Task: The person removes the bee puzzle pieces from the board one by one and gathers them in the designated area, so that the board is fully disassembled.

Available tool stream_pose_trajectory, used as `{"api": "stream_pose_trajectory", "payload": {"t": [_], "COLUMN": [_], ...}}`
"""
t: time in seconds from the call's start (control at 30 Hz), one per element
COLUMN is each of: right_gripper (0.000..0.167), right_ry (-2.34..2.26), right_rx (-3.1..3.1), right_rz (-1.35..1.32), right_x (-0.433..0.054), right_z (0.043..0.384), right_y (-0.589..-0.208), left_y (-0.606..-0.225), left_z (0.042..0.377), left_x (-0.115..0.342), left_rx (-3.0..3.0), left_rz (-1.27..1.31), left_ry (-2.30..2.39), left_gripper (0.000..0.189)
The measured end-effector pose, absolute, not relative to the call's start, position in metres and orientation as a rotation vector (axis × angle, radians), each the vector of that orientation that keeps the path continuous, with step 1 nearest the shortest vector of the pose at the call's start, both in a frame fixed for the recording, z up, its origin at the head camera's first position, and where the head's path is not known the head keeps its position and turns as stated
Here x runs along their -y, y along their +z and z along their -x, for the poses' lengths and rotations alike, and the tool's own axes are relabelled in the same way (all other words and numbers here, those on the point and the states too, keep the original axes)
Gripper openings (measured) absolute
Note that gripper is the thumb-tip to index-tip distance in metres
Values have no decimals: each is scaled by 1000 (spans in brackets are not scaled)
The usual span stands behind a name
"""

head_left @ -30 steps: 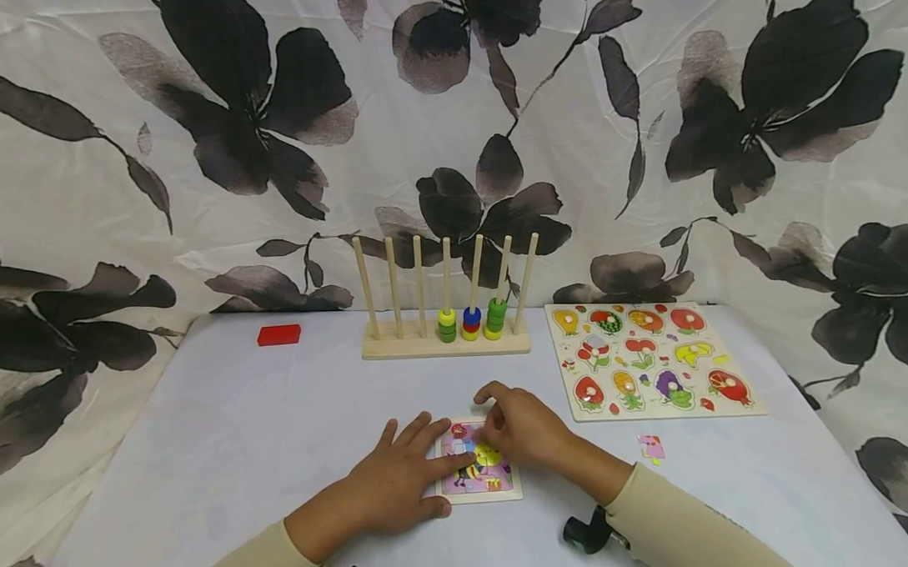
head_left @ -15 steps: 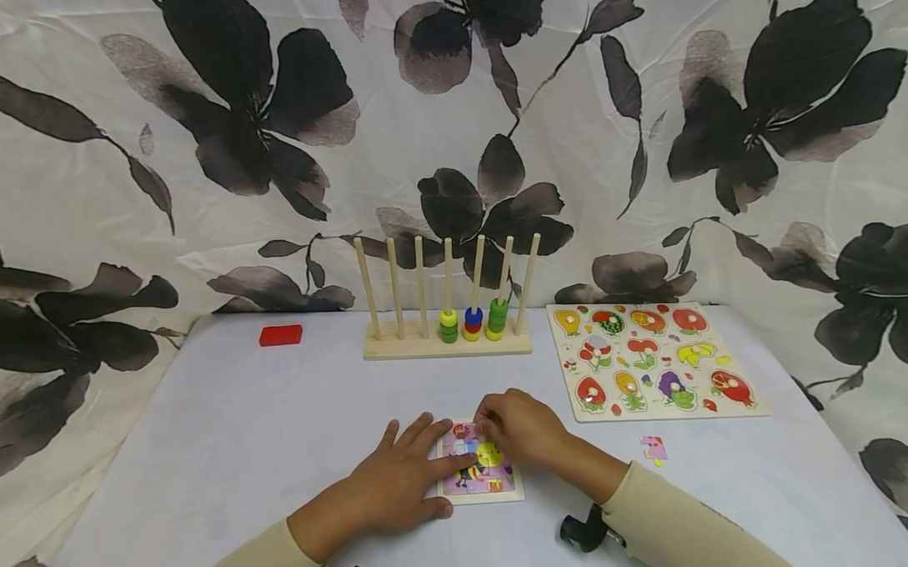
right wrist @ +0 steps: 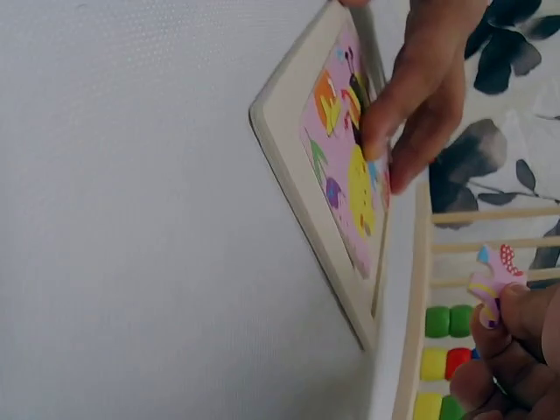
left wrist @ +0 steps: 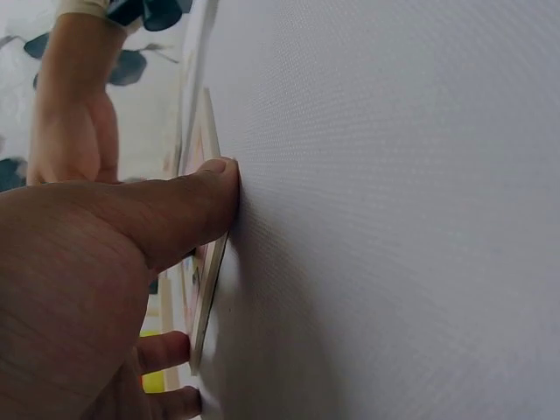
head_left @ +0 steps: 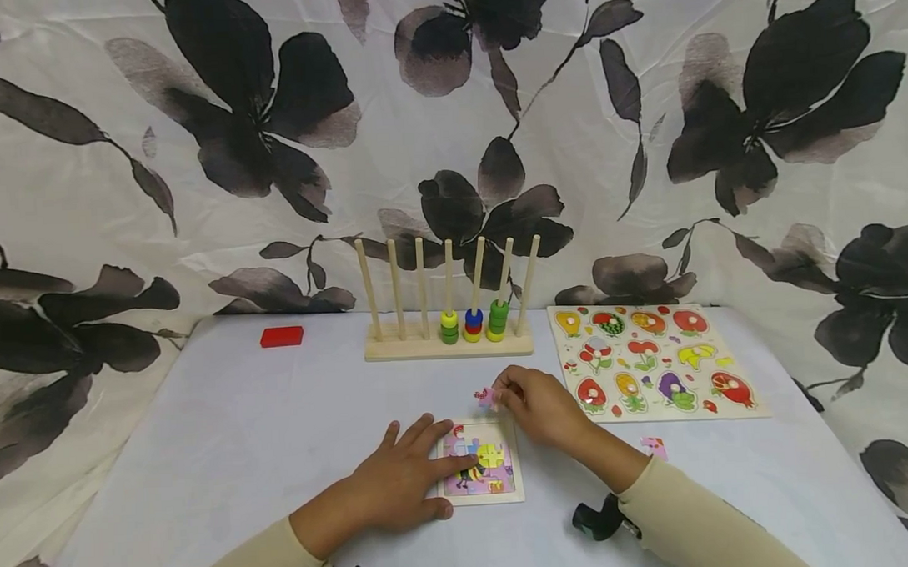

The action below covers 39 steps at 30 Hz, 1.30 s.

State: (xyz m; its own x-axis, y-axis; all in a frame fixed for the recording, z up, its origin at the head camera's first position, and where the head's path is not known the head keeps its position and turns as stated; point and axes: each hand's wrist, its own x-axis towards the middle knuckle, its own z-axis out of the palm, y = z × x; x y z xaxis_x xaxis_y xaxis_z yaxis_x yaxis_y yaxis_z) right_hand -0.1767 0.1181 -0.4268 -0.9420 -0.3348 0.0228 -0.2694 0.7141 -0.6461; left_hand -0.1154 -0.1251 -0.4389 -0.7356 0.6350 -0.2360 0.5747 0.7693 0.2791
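Observation:
A small wooden jigsaw tray point(head_left: 518, 485) lies on the white cloth, its pieces showing a yellow-and-black bee on pink. Across its left side my left hand point(head_left: 396, 477) rests with spread fingers, the index finger reaching over the picture. Its thumb point(left wrist: 206, 192) lies along the tray's edge in the left wrist view. Just beyond the tray's upper right corner, my right hand point(head_left: 541, 406) pinches a pink jigsaw piece point(right wrist: 495, 284) with red dots between thumb and fingers. A gap shows in the picture's upper right. Another pink piece point(head_left: 654, 448) lies near the right forearm, partly covered by it.
Behind stands a wooden peg rack point(head_left: 396, 349) with coloured rings on several pegs. A fruit puzzle board point(head_left: 624, 411) lies at the back right, a red block point(head_left: 281, 336) at the back left. A black-flowered cloth point(head_left: 464, 133) hangs behind the table.
My right hand has lifted up and away from the tray's upper right, bringing the pink piece out with it. The left hand stays in place on the tray.

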Motion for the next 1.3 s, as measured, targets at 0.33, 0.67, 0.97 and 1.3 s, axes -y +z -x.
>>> {"api": "stream_pose_trajectory", "payload": {"t": [0.33, 0.67, 0.97, 1.3], "right_gripper": [5, 8, 6, 6], "right_ry": [-1065, -1002, -935, -879], "right_rx": [-2748, -2710, -2686, -2635], "right_rz": [451, 580, 632, 549], "right_x": [-144, -187, -228, -255], "right_z": [179, 177, 175, 167], "right_y": [-421, -415, -415, -418], "left_y": [-442, -439, -437, -440], "left_z": [112, 111, 113, 114], "left_x": [126, 125, 127, 127], "left_rx": [-2654, -2652, -2650, -2644], "left_rz": [-900, -898, -911, -925], "left_ry": [292, 284, 283, 285], "left_gripper": [63, 63, 63, 63]}}
